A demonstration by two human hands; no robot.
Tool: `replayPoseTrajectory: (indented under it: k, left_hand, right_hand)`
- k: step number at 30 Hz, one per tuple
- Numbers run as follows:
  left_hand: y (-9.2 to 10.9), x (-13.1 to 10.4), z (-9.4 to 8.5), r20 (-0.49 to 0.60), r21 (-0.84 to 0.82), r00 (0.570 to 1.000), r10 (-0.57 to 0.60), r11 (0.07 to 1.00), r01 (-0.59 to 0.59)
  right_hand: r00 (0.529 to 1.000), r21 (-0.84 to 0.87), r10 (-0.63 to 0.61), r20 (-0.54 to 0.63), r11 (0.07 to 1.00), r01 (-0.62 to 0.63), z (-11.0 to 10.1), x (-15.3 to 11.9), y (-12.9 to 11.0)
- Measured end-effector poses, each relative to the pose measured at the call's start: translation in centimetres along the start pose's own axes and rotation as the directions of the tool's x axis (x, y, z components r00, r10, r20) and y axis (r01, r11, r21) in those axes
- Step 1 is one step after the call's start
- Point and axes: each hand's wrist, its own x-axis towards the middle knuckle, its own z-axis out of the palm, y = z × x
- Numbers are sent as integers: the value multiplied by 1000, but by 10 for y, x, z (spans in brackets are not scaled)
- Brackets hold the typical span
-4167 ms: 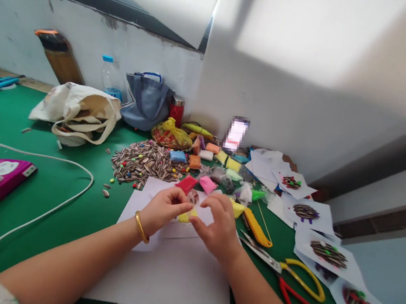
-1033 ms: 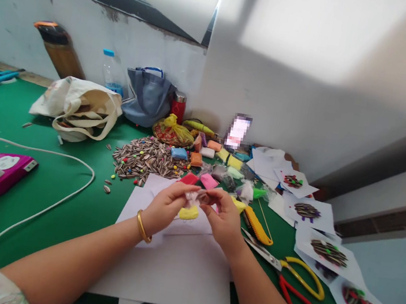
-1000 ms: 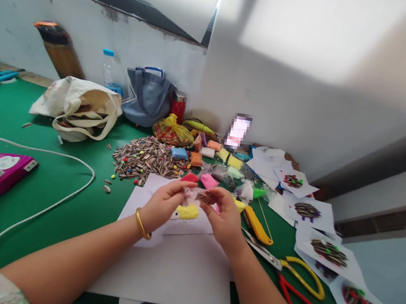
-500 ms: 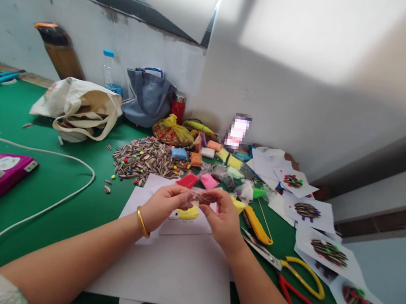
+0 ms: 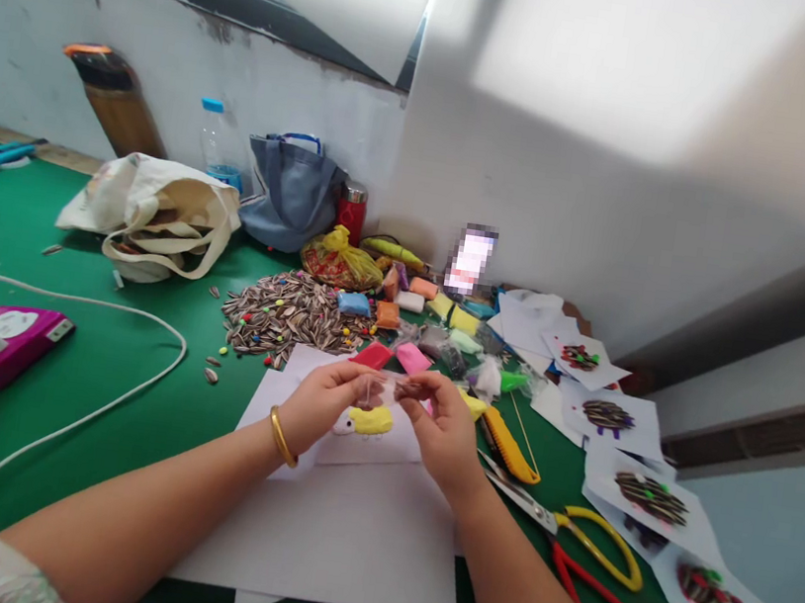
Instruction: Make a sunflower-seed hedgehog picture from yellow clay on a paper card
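since the earliest frame the right hand (image 5: 445,435) has closed its spread fingers, and its thumb and fingertips now pinch one side of a crinkled clear wrapper (image 5: 386,390). the left hand (image 5: 322,405) is nearly closed too, pinching the wrapper's other side, so it stretches between the two above a small white sheet (image 5: 381,456). on that sheet, just below the wrapper, lies a flat yellow shape (image 5: 372,422) beside a dark eye-like dot. beyond the hands sit a red packet (image 5: 372,355) and a pink packet (image 5: 412,358); open scissors (image 5: 546,517) lie on the green desk (image 5: 152,426), off to the right.
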Motion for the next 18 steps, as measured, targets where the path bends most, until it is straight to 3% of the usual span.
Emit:
replayPoseTrajectory:
  k: [3,7,11,13,16,18]
  left_hand:
    - [-2,1,0,-29,-18,1000,10,1000,-11]
    - [-5,0,0,60,138,991,119,982,-126]
    - [-7,-2,0,199,350,925,322,859,-374]
    - [-8,-3,0,249,411,896,366,798,-440]
    - [-7,-3,-1,266,419,889,372,786,-454]
    - [-6,-3,-1,201,356,920,335,850,-388]
  right_hand:
    - [999,56,41,17,998,-42,1,-1,5]
    - [999,60,39,8,997,-39,3,1,5]
    - [999,11,27,45,1000,-27,5,2,0]
    - [998,-9,44,41,999,-43,6,1,-2]
    - [997,15,66,27,998,-66,7,2,-3]
    - [995,86,92,37,992,-95,7,2,-2]
